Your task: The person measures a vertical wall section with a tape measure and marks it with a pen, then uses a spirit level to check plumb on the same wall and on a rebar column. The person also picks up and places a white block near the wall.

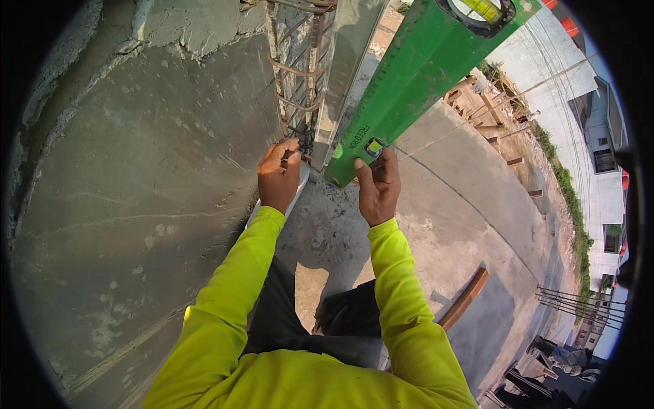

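Observation:
My right hand (379,189) grips the lower end of a long green spirit level (402,88), thumb on its face beside a small yellow-green vial. The level slants up and to the right, with a larger vial (480,8) near the top edge of the view. Close to the foot of a column of steel bars (298,65), my left hand (279,174) is closed with its fingers curled together. What lies in those fingers, if anything, is hidden. A pale, smooth-edged object (298,194) shows just behind the left wrist.
A grey plastered wall (150,157) fills the left side. Beside the bars stands a flat grey panel (351,58). On the concrete floor (449,191) lies a wooden piece (463,298). Timber scraps (494,109), protruding rods (579,307) and other people (538,382) are at the right.

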Demonstrator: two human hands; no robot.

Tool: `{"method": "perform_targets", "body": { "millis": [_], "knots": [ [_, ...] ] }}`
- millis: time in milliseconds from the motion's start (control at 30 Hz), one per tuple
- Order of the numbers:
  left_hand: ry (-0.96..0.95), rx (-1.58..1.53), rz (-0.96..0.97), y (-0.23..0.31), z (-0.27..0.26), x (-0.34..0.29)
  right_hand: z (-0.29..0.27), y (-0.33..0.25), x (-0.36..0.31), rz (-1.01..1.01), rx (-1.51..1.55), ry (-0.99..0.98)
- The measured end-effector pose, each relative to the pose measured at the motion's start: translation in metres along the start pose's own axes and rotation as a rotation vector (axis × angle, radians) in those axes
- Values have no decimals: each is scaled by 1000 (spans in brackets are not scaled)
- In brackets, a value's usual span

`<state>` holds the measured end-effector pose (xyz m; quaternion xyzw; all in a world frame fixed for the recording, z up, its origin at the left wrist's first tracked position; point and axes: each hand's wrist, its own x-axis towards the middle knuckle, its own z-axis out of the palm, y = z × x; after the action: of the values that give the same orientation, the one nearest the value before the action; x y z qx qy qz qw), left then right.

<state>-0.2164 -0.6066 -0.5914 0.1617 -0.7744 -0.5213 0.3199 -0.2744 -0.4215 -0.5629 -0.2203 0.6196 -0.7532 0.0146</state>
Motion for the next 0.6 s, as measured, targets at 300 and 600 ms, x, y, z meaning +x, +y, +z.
{"method": "perform_targets", "body": {
  "millis": [300,600],
  "knots": [
    [44,-96,164,-63,51,0,-3,57,2,-119,-107,13],
    [41,-137,157,-63,60,-2,4,68,6,-155,-78,43]
  ]
}}
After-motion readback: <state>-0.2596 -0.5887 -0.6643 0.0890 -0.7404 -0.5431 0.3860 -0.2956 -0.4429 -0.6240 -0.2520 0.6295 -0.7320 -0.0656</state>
